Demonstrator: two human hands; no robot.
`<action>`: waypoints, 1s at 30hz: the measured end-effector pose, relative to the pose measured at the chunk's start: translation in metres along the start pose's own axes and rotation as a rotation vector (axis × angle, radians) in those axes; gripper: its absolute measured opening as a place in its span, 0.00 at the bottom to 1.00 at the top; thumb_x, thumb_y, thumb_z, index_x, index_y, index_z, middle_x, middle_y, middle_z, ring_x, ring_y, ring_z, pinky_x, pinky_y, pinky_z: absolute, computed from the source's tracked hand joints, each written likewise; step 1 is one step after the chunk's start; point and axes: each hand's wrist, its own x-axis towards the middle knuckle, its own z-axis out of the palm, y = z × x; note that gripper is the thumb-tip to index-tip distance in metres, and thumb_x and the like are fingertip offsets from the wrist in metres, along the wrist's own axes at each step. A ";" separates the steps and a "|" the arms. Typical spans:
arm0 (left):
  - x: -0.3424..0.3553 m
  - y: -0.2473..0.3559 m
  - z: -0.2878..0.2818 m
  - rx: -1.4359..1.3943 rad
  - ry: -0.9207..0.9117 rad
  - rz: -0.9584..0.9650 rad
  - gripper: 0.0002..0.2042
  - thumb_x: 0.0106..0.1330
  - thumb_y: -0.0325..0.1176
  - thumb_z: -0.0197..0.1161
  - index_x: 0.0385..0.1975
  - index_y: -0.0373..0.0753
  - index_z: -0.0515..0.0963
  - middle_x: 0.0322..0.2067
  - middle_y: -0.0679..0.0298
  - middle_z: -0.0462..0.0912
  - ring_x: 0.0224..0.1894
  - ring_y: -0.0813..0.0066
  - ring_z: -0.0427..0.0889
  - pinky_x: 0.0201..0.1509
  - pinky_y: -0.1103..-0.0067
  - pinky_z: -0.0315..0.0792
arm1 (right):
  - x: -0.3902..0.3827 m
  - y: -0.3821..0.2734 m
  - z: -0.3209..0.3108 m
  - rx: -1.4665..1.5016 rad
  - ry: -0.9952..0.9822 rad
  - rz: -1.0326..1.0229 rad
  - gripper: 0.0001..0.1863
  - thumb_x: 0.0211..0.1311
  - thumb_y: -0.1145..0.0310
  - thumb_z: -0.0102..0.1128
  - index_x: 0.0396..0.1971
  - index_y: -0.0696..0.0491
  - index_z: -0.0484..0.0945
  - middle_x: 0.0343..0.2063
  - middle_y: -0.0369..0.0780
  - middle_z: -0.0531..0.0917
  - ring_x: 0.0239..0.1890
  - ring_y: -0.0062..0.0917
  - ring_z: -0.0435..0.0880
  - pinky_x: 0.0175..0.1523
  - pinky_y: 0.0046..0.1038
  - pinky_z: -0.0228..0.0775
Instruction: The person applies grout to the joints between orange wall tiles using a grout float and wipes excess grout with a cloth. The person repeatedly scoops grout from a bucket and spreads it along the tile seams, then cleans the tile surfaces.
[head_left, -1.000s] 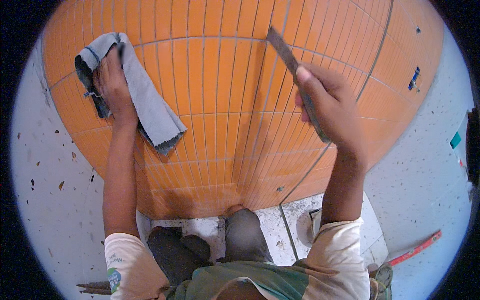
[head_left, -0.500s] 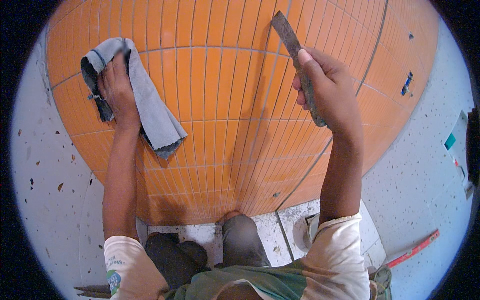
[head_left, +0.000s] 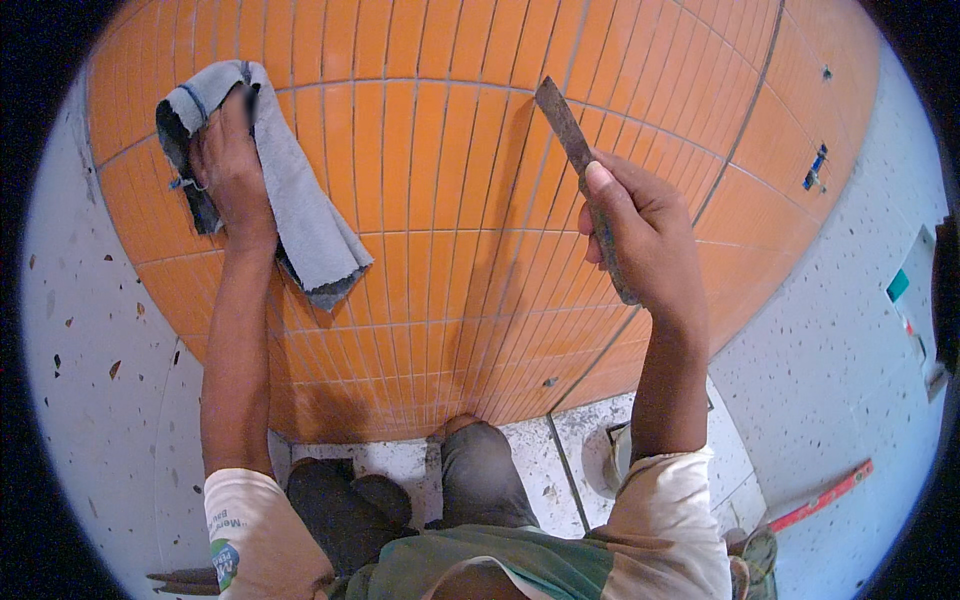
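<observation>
- Container, pale and round-sided, stands on the white speckled floor near the foot of the orange tiled wall, right of its middle; the right arm partly covers it, and its contents cannot be made out.
- Small recessed box with blue edges sits in the wall's right part.
- Left arm reaches up to the wall's upper left; the left grip has its fingers pointing upward, back of the hand showing, against a folded grey cloth with frayed edges draped over the fingertips. How tightly it closes cannot be told.
- Right forearm rises before the wall's right half; the right grip is closed firmly around a long, flat, dark metal blade, thumb along it, the free end slanting up and left.
- Compared with half a second ago, the blade's tip is lower against the wall's upper grout line; the cloth keeps its place.
</observation>
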 end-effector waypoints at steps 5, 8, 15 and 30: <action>-0.002 -0.008 0.007 0.024 0.000 0.008 0.21 0.65 0.29 0.53 0.58 0.36 0.70 0.49 0.54 0.77 0.54 0.55 0.75 0.61 0.62 0.62 | 0.002 0.005 0.003 0.015 0.007 0.023 0.20 0.70 0.58 0.52 0.50 0.59 0.79 0.16 0.34 0.74 0.15 0.16 0.73 0.20 0.21 0.64; -0.003 -0.033 0.025 0.063 0.082 0.083 0.20 0.65 0.29 0.53 0.58 0.36 0.70 0.49 0.54 0.77 0.53 0.55 0.75 0.60 0.62 0.63 | 0.000 0.002 -0.001 -0.048 -0.094 0.090 0.20 0.71 0.57 0.52 0.49 0.59 0.79 0.17 0.34 0.74 0.15 0.16 0.73 0.20 0.21 0.65; 0.001 0.008 0.009 0.060 0.083 -0.023 0.21 0.64 0.30 0.54 0.58 0.36 0.70 0.48 0.55 0.77 0.53 0.56 0.75 0.61 0.62 0.62 | -0.014 0.001 -0.004 -0.019 -0.122 0.076 0.20 0.71 0.57 0.52 0.49 0.59 0.78 0.17 0.33 0.74 0.16 0.15 0.73 0.21 0.20 0.65; -0.006 -0.029 0.022 0.111 0.091 0.073 0.18 0.66 0.29 0.51 0.56 0.37 0.71 0.46 0.58 0.78 0.52 0.60 0.75 0.60 0.64 0.64 | -0.001 -0.004 0.005 -0.159 -0.230 0.099 0.21 0.70 0.57 0.52 0.51 0.58 0.78 0.17 0.34 0.75 0.16 0.16 0.74 0.21 0.21 0.66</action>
